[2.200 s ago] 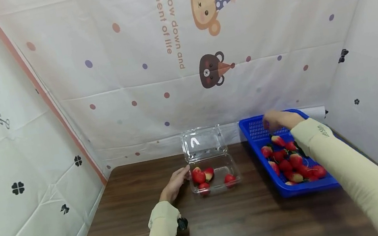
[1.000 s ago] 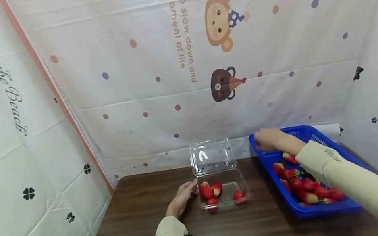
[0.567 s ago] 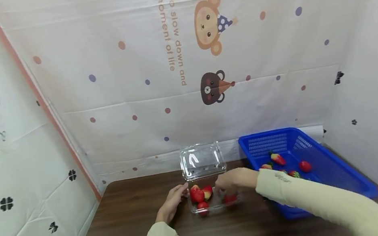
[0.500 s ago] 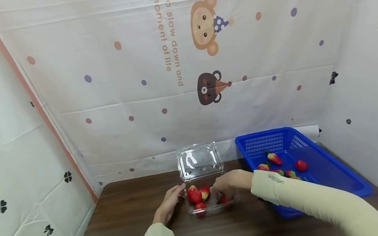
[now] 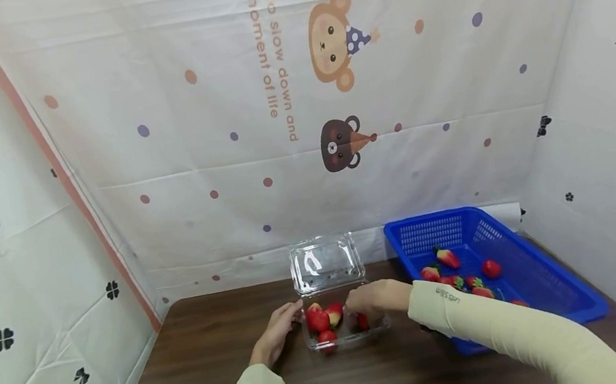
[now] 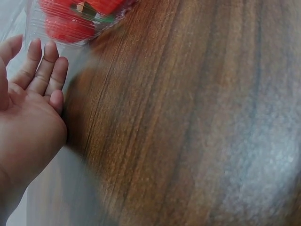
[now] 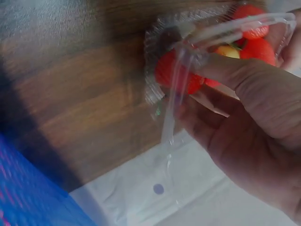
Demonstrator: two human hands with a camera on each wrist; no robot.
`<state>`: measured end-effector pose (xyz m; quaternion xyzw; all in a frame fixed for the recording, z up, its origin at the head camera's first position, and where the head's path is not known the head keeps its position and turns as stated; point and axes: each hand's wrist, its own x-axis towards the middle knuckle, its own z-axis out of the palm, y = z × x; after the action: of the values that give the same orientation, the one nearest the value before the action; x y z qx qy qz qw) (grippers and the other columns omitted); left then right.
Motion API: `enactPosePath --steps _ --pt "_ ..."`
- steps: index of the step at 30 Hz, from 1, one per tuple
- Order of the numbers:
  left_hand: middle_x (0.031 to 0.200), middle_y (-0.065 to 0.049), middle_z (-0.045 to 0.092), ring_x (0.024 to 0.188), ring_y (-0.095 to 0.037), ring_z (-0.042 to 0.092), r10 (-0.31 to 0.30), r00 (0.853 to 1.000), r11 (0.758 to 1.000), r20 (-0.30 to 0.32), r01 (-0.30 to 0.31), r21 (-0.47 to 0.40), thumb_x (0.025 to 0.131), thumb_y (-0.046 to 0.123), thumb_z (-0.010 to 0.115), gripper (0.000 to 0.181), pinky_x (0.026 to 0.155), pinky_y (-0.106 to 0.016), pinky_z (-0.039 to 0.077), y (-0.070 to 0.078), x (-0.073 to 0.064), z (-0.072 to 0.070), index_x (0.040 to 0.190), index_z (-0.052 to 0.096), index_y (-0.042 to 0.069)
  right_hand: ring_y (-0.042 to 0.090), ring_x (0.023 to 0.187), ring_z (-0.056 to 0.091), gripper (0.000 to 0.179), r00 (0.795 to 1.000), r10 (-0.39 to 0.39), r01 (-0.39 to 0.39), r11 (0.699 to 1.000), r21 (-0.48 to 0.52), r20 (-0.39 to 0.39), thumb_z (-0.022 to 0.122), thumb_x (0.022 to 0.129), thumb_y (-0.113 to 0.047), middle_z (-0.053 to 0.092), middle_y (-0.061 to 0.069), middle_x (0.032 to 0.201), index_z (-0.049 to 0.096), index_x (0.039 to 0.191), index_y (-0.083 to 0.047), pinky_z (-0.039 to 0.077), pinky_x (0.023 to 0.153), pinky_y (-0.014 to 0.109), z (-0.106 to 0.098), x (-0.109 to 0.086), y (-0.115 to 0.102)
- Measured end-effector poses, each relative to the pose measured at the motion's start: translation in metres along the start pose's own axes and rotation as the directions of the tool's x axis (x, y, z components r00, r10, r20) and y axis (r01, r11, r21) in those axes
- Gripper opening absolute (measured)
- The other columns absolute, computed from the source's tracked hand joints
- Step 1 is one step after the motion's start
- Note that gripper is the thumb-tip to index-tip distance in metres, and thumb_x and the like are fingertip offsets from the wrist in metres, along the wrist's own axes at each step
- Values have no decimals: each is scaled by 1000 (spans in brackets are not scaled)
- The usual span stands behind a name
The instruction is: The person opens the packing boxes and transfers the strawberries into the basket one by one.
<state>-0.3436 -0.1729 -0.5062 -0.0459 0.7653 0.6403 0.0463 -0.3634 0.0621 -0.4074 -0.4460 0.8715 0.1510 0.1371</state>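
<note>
A clear plastic clamshell box point(image 5: 349, 340) stands on the table with its lid point(image 5: 326, 263) raised at the back. Strawberries point(image 5: 318, 318) fill its left part. My left hand point(image 5: 276, 333) is at the box's left side; in the left wrist view its fingers point(image 6: 43, 75) stretch loosely toward the wall, palm showing. My right hand point(image 5: 376, 296) reaches down into the right part of the box. There, the right wrist view shows a strawberry point(image 7: 167, 68) between thumb and fingers, partly behind the clear rim.
A blue plastic basket point(image 5: 542, 280) with several more strawberries point(image 5: 491, 269) stands to the right of the box, below my right forearm. The brown wooden table point(image 5: 199, 341) backs onto a printed white cloth point(image 5: 216, 219); more white cloth hangs at both sides.
My right hand has moved left from above the blue basket into the clear box, now lower among the strawberries. The left hand has stayed at the box's left side.
</note>
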Motion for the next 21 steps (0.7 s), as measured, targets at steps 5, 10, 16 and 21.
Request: enactPosePath --steps 5,10,16,21 --pt "88 -1 63 91 -18 56 -5 1000 1000 8 5 2 105 40 52 39 81 -31 39 -1 -1 0 93 64 5 9 86 67 24 993 -92 96 994 52 -73 79 82 3 73 -1 95 75 100 -13 53 75 16 -17 -11 13" --pt "88 -2 63 91 -18 56 -8 1000 1000 -10 8 1 106 38 51 39 81 -32 39 2 -3 -3 92 63 4 16 88 68 22 977 -128 147 983 107 -169 77 84 3 73 6 97 73 105 -3 54 77 18 -46 -28 40" --pt "87 0 63 91 -18 56 -24 1000 1000 -16 24 -5 106 39 52 38 81 -31 38 6 -5 -4 93 64 5 19 87 66 22 979 55 -17 981 193 -197 77 85 -2 71 10 97 70 106 -2 57 78 29 -71 -63 98" --pt "86 -1 63 90 -18 56 -13 1000 1000 -24 13 -4 106 38 52 38 80 -32 38 5 -6 -4 93 64 4 17 81 62 18 959 278 -245 916 319 -61 73 88 -1 68 9 95 70 106 -3 57 72 31 -69 -106 148"
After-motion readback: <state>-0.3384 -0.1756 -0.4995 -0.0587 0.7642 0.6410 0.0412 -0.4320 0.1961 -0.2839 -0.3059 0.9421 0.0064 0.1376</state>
